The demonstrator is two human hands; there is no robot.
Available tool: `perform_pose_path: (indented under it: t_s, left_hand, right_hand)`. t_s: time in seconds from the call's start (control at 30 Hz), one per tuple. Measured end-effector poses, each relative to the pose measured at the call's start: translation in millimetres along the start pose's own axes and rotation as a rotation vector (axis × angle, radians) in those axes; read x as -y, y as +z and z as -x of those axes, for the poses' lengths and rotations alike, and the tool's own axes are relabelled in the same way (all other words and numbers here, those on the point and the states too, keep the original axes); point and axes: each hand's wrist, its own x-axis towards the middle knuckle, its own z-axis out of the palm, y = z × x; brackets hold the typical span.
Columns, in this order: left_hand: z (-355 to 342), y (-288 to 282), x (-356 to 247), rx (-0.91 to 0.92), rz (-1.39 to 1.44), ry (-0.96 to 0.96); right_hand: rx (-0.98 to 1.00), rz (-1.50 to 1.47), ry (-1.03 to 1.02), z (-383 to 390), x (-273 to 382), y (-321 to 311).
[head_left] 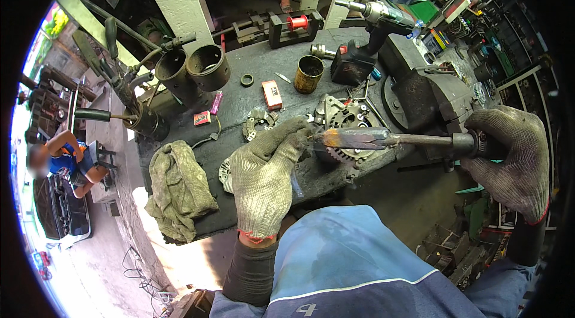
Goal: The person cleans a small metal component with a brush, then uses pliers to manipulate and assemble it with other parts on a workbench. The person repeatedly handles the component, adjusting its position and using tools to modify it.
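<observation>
My right hand, in a knitted glove, is closed around the handle end of a large soldering iron. The iron lies level across the view, its thick grey and rust-brown bit pointing left. My gloved left hand is closed, fingertips pinched together just beside the bit's tip. Whatever those fingers hold is too small to make out. Beneath the bit, partly hidden, sits an open alternator housing on the dark workbench. Left of it is a round metal alternator part, partly behind my left hand.
A crumpled rag lies at the bench's left edge. Behind are metal cylinders, a rusty can, small boxes and a cordless impact wrench. A bench vise stands right. A person sits far left.
</observation>
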Motion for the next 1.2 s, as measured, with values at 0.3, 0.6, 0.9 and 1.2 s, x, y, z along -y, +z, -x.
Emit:
perform_pose_path:
  t_s: [0.3,0.6,0.9,1.2]
  left_hand:
    - [-1.2,-5.0,7.7,0.095,0.249,-0.009]
    - [0.6,-9.7,5.1,0.183,0.435,-0.062]
    - [1.7,-13.8,9.6,0.186,0.519,-0.086]
    - [4.1,-16.7,9.6,0.176,0.466,-0.099]
  right_hand:
    - [0.033,-0.02,0.082,8.8,-1.8,-11.1]
    - [0.033,0.014,0.039,18.2,-9.3,-13.6]
    - [-0.038,-0.073,-0.004,20.4,-15.9,-3.9]
    - [-0.033,-0.049,0.029,20.3,-9.8,-7.9]
